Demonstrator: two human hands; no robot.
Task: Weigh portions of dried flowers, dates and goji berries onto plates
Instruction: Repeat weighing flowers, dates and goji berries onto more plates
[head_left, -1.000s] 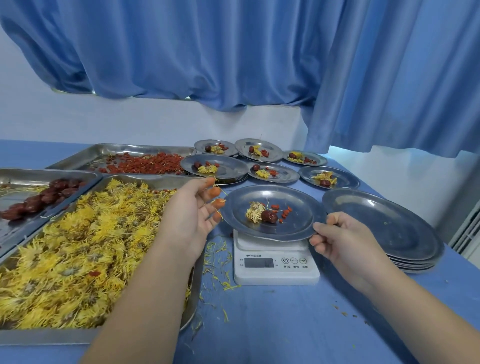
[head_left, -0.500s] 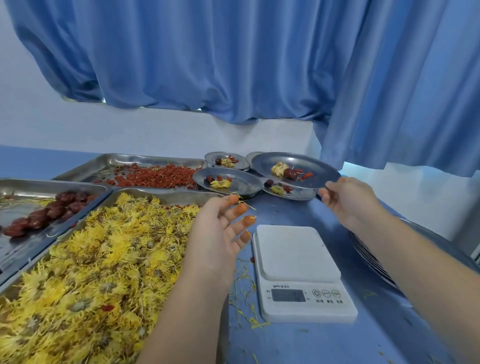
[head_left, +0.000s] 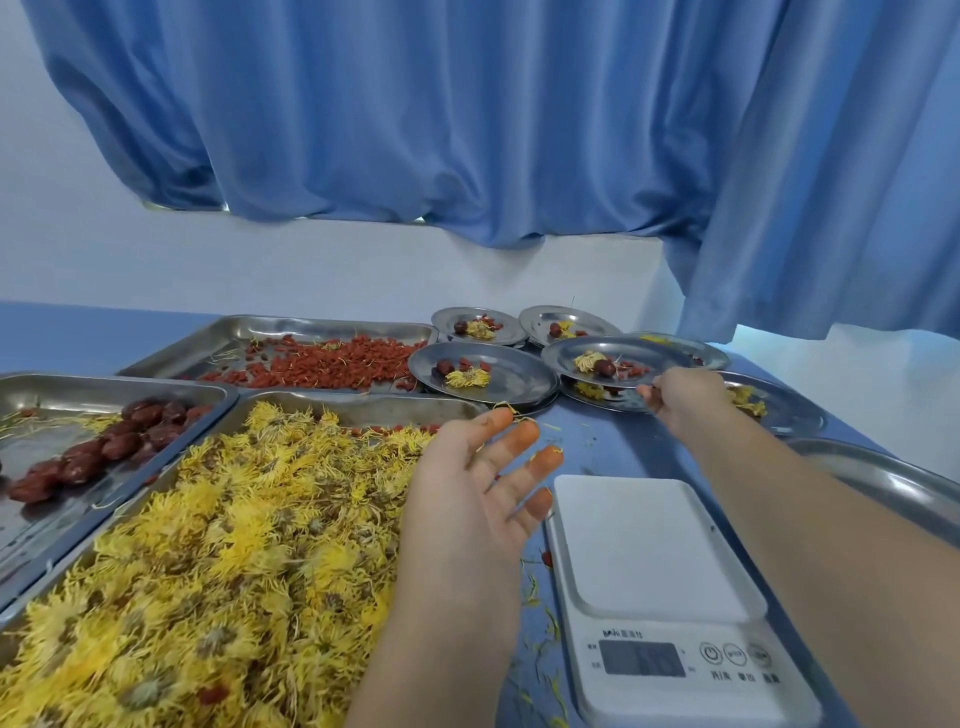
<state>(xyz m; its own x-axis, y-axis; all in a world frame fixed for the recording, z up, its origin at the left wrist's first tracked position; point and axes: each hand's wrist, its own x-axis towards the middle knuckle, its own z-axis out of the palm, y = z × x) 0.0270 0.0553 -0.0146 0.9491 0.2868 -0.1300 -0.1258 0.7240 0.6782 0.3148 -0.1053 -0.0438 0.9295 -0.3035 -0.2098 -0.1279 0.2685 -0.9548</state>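
My right hand (head_left: 680, 397) grips the near rim of a filled steel plate (head_left: 649, 356) holding a dried flower, a date and goji berries; the plate sits on top of another filled plate at the back right. My left hand (head_left: 488, 483) hovers open, palm up, fingers orange-stained, between the tray of yellow dried flowers (head_left: 208, 545) and the white scale (head_left: 660, 582), whose platform is bare. The goji berry tray (head_left: 322, 358) and the date tray (head_left: 104, 441) lie at the left.
Several filled plates (head_left: 483, 371) cluster at the back of the blue table. A stack of bare plates (head_left: 883, 478) sits at the right, partly behind my right forearm. Loose petals litter the table beside the scale. Blue curtains hang behind.
My right hand lifted the filled plate off the scale and carried it back onto another filled plate. My left hand opened and stayed beside the scale.
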